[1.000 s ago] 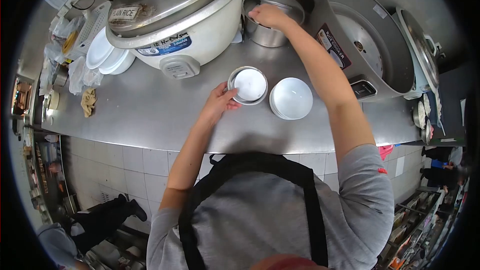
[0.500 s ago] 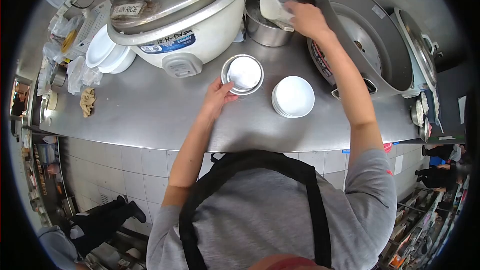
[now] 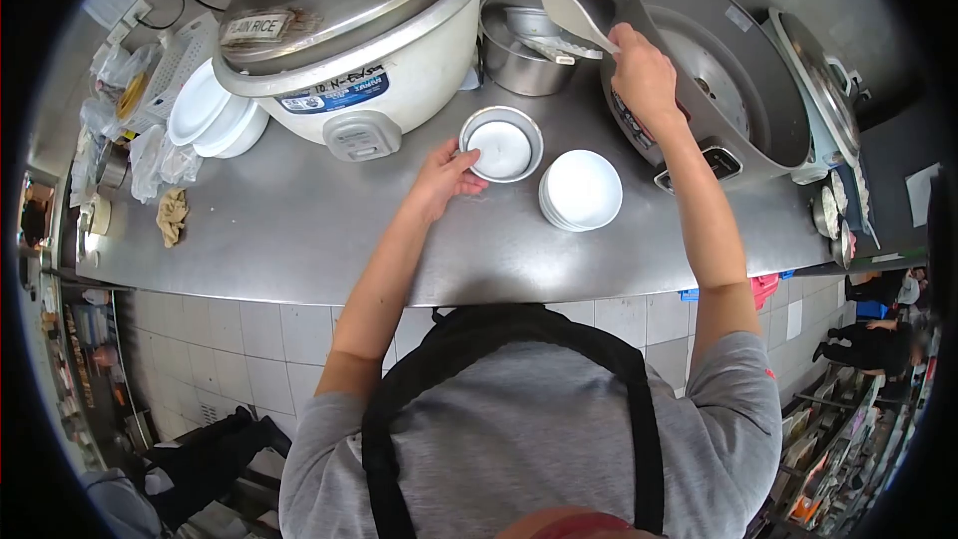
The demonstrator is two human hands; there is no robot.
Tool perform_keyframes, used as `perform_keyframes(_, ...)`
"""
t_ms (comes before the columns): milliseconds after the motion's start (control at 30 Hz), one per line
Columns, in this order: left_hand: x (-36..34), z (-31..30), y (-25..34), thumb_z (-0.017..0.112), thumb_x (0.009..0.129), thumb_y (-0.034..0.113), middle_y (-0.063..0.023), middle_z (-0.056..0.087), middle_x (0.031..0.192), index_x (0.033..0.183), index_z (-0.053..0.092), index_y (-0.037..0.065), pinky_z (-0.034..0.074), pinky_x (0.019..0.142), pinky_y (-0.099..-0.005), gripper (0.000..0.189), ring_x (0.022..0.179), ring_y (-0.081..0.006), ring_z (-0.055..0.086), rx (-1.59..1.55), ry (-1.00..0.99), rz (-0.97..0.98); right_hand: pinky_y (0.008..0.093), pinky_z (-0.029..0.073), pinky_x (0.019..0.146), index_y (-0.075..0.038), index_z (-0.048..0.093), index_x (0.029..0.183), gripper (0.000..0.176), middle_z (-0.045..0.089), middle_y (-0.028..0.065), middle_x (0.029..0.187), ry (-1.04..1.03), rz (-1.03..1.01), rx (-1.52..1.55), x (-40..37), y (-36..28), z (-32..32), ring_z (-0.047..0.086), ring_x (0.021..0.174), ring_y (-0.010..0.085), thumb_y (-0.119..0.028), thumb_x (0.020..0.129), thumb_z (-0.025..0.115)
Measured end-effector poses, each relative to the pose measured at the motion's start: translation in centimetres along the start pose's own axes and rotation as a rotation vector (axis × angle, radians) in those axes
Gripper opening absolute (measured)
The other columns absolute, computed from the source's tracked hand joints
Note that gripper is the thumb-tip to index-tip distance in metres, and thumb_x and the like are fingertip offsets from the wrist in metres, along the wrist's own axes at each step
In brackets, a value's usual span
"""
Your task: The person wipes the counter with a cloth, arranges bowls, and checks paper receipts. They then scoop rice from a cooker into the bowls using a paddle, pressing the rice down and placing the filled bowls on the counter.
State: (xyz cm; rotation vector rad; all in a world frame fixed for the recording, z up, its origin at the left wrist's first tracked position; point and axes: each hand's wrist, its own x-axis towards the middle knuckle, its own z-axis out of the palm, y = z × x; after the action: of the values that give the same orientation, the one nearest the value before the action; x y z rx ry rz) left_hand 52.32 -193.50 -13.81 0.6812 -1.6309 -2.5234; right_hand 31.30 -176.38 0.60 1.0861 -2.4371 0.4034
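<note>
Nearest you, beyond the black straps (image 3: 647, 439) over your grey shirt, a stack of white bowls (image 3: 559, 213) stands on the steel counter (image 3: 329, 230). Just beside it, farther to the left, sits a round metal tin (image 3: 502, 118), open side up, pale at its bottom; your left hand (image 3: 451, 178) pinches its near left rim, thumb over the edge and fingers outside. At the far left lies a crumpled tan cloth (image 3: 172, 218), with white tubs (image 3: 232, 130) beyond. Past the tin, your right hand (image 3: 644, 75) is closed around the handle of a white rice paddle (image 3: 573, 14), its blade raised beside a metal pot (image 3: 521, 74) that holds a small metal container (image 3: 533, 22) and light-coloured utensils (image 3: 564, 47). The lidded cooker (image 3: 424, 65) stands left of the pot, the open grey cooker (image 3: 793, 100) right.
</note>
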Motion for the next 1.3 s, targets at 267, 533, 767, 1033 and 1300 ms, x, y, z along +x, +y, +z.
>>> perform_keyframes(267,-1.3,-2.5,-2.7,0.066,0.079,0.021,-0.0164,0.061,0.081,0.121,0.038,-0.005,0.052,0.047,-0.0287,0.057,0.054,-0.0185,0.061,0.233,0.058,-0.026,0.0455,0.045,0.079,-0.011,0.057,0.106,0.035,0.062,0.0173,0.095,-0.227,-0.052,0.057,3.4,-3.3,4.8,0.057,0.093,0.0354,-0.005,0.072,0.052)
perform_keyframes(533,-5.9,-3.3,-4.0,0.065,0.079,0.020,-0.0155,0.061,0.081,0.118,0.042,-0.004,0.051,0.053,-0.0273,0.050,0.059,-0.0169,0.062,0.149,0.165,0.080,0.0434,0.047,0.076,-0.013,0.063,0.097,0.023,0.064,0.0151,0.092,-0.397,-0.114,-0.092,7.1,-3.8,7.3,0.059,0.090,0.0347,-0.012,0.075,0.058)
perform_keyframes(767,-5.3,-3.4,-3.5,0.063,0.080,0.024,-0.0120,0.061,0.080,0.112,0.050,-0.003,0.050,0.053,-0.0252,0.043,0.062,-0.0135,0.060,0.278,0.135,0.042,0.0423,0.046,0.082,-0.014,0.064,0.102,0.028,0.062,0.0142,0.098,-0.456,-0.234,-0.132,8.6,-3.9,11.7,0.058,0.096,0.0314,-0.012,0.078,0.049)
perform_keyframes(1033,-5.5,-3.5,-1.4,0.061,0.082,0.017,-0.0083,0.060,0.075,0.109,0.051,0.000,0.050,0.050,-0.0240,0.033,0.058,-0.0123,0.058,0.126,0.172,0.054,0.0388,0.051,0.071,-0.008,0.063,0.093,0.023,0.064,0.0145,0.090,-0.337,-0.153,-0.310,10.3,-4.2,6.0,0.064,0.083,0.0293,-0.006,0.071,0.055)
perform_keyframes(1300,-4.1,-2.9,-1.0,0.061,0.083,0.018,-0.0073,0.059,0.073,0.109,0.050,-0.001,0.048,0.050,-0.0214,0.034,0.057,-0.0105,0.057,0.252,0.153,0.033,0.0353,0.052,0.063,-0.008,0.062,0.083,0.011,0.064,0.0117,0.080,0.004,-0.149,-0.318,9.9,-2.2,3.2,0.066,0.077,0.0266,-0.008,0.073,0.058)
